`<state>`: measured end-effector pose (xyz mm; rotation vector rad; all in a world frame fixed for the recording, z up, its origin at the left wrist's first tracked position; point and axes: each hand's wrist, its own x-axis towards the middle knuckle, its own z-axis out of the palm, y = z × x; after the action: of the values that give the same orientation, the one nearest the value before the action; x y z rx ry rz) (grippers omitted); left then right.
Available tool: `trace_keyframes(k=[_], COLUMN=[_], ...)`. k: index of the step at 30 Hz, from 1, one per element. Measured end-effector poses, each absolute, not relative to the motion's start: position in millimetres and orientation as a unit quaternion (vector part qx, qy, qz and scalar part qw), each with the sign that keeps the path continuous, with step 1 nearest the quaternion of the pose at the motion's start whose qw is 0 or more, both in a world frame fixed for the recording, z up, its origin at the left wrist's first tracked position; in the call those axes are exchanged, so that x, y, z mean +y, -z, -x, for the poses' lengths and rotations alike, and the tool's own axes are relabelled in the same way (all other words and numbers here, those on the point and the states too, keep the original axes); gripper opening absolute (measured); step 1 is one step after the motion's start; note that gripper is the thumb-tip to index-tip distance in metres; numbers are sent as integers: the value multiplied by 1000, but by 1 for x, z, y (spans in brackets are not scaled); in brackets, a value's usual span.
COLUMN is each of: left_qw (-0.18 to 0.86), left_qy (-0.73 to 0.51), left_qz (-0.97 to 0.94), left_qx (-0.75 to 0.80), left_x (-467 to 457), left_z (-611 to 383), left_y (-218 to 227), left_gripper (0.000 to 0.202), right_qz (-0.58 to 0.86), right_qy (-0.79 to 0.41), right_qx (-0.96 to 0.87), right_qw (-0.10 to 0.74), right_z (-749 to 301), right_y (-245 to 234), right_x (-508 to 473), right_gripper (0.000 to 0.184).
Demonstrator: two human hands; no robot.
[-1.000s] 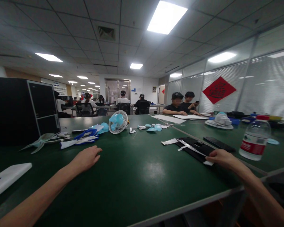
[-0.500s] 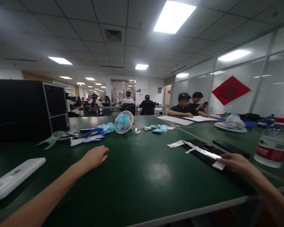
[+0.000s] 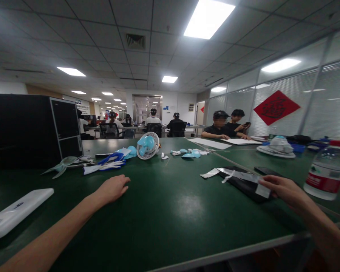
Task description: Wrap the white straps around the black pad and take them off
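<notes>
My left hand [image 3: 112,187] rests on the green table [image 3: 170,211], fingers loosely together, holding nothing. My right hand [image 3: 283,189] pinches the near end of a flat black device [image 3: 243,180] with white tape strips on it, and its near edge is lifted off the table. A second dark flat device [image 3: 268,172] lies just behind it. A small blue and white desk fan [image 3: 147,146] stands further back at the middle, with blue and white gloves [image 3: 107,163] to its left.
A clear water bottle with a red label [image 3: 325,170] stands at the right. A white flat case [image 3: 15,213] lies at the near left, a black cabinet [image 3: 31,128] behind it. Small blue parts [image 3: 188,153] lie mid-table. Two people [image 3: 225,126] sit across, others further back.
My right hand has closed on the near end of the black device and raised it slightly off the table. The view shifted a little left. My left hand stays in place.
</notes>
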<state>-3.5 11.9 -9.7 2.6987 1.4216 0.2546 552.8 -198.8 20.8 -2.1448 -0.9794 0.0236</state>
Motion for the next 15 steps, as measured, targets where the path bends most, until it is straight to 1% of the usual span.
trace_keyframes(k=[2, 3, 4, 6, 9, 11, 13, 15], left_qw=[40, 39, 38, 39, 45, 47, 45, 43], left_qy=[-82, -81, -80, -80, -86, -88, -85, -78], left_qz=[-879, -878, -877, -876, -878, -879, -879, -878], left_qx=[468, 470, 473, 473, 468, 466, 467, 469], left_x=[13, 14, 14, 15, 18, 20, 21, 19], left_z=[3, 2, 2, 2, 4, 6, 7, 8], left_y=[11, 11, 12, 13, 16, 17, 17, 15], left_gripper=[40, 40, 40, 40, 41, 42, 41, 41], right_qz=[797, 782, 776, 774, 755, 728, 708, 696], right_qy=[-67, -70, -48, 32, 202, 270, 278, 243], right_qx=[-392, -395, -402, -432, -500, -558, -619, -666], right_qw=[454, 477, 483, 462, 374, 293, 196, 114], right_z=[-545, -540, -534, -520, -497, -482, -468, -457], right_y=[-30, -36, -43, -56, -64, -57, -44, -29], right_x=[-197, -194, -191, -180, -154, -135, -121, -114], right_gripper=[33, 34, 35, 35, 27, 24, 22, 19])
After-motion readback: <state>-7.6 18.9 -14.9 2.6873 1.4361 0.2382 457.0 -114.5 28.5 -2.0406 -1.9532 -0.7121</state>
